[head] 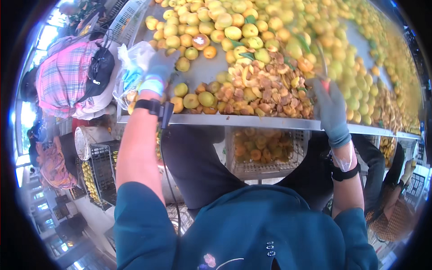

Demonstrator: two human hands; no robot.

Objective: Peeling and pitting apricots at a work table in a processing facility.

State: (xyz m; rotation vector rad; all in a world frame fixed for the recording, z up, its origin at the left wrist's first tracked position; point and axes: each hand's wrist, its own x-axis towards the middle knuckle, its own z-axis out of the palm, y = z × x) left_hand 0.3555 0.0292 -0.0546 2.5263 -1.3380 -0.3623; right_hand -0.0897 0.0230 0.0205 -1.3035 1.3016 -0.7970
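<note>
My left hand (pixel 161 67), in a grey glove and blurred, is at the left end of a metal table (pixel 209 67), beside a clear plastic bag (pixel 133 64). Its fingers are too blurred to tell whether they hold anything. My right hand (pixel 329 104), gloved in grey, is shut on a knife (pixel 324 72) with a red handle, its thin blade pointing away from me over the fruit. Between my hands lies a heap of brown and orange fruit scraps (pixel 266 87). Yellow-green round fruits (pixel 216 17), a few with green leaves, cover much of the table behind it.
The table's raised metal rim (pixel 243 122) runs before me. Beneath it, a plastic crate (pixel 270 166) holds cut fruit. At the left are a pink plaid cloth (pixel 64 77), a white bucket (pixel 82 141) and a dark crate (pixel 104 168). Another person (pixel 391 219) sits at the right.
</note>
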